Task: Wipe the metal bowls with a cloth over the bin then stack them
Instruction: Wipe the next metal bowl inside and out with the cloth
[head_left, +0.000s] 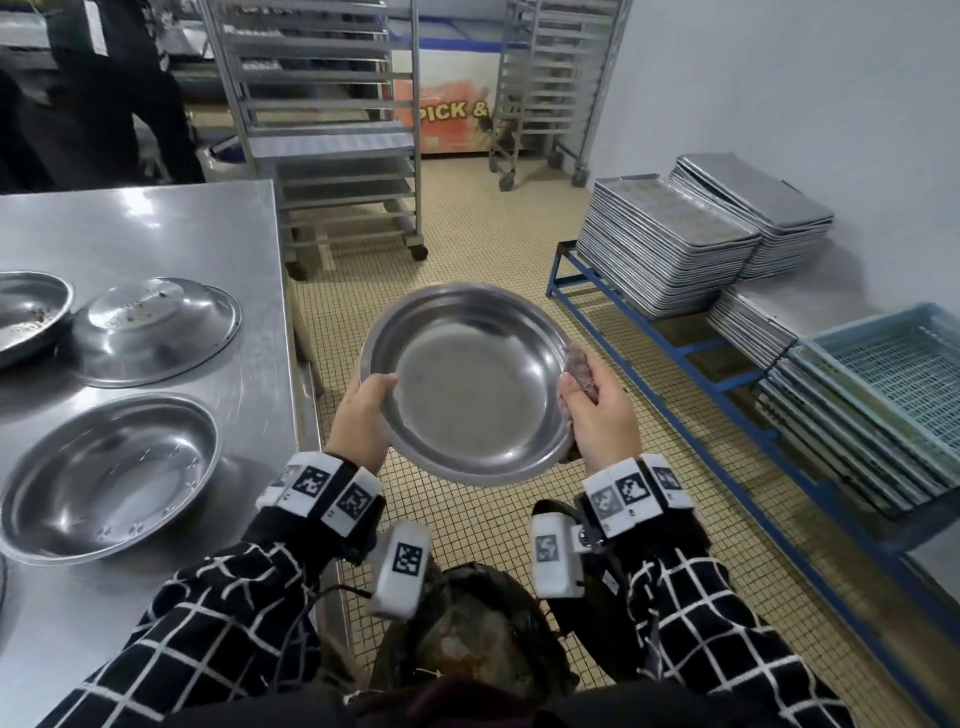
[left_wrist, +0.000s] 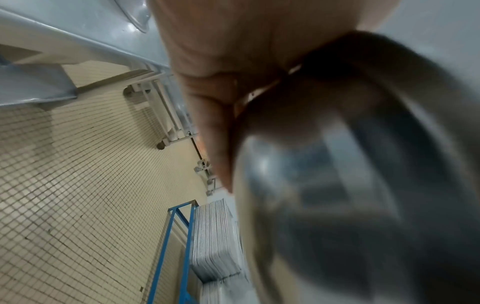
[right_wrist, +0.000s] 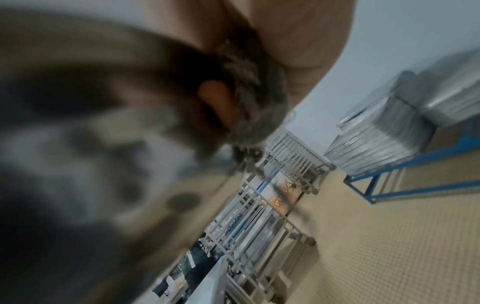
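Observation:
A round metal bowl (head_left: 470, 382) is held in the air above the tiled floor, ahead of a dark-lined bin (head_left: 467, 634) near my body. My left hand (head_left: 363, 410) grips its left rim, thumb inside. My right hand (head_left: 597, 410) grips a grey-brown cloth (head_left: 579, 364) against the right rim. The left wrist view shows the bowl's underside (left_wrist: 350, 185) blurred beside my fingers (left_wrist: 207, 123). In the right wrist view the cloth (right_wrist: 249, 86) is bunched in my hand against the bowl (right_wrist: 91, 144). On the steel table (head_left: 156, 223) sit an upright bowl (head_left: 111, 475), an upturned bowl (head_left: 156, 330) and another bowl (head_left: 26, 312).
Stacks of metal trays (head_left: 675, 244) rest on a blue frame (head_left: 675, 353) at the right, with a pale blue crate (head_left: 893, 369) on more trays. Wheeled racks (head_left: 322, 130) stand behind the table. A person in dark clothes (head_left: 104, 88) stands at the far left.

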